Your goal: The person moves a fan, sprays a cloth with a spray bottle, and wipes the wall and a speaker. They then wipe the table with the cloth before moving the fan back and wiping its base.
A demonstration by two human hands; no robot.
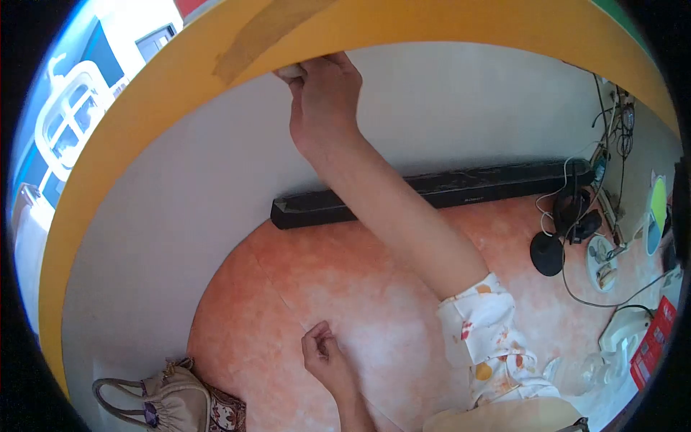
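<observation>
My right hand (pixel 327 97) is raised at the top, at the lower edge of a yellow curved band (pixel 165 79) on the white wall. Its fingers close around a small whitish thing (pixel 291 70), perhaps a folded cloth; most of it is hidden by the hand. My left hand (pixel 327 356) hovers low over the orange marbled tabletop (pixel 288 288), fingers curled in, with nothing visible in them. Behind my right forearm lies a long black soundbar (pixel 497 186) against the wall.
On the right are hanging cables (pixel 622 129), a black round base (pixel 547 253), a small plate (pixel 602 265) with items, a red box (pixel 653 344) and a clear plastic container (pixel 586 374). A beige handbag (pixel 173 396) stands at lower left. Brown tape (pixel 270 36) crosses the yellow band.
</observation>
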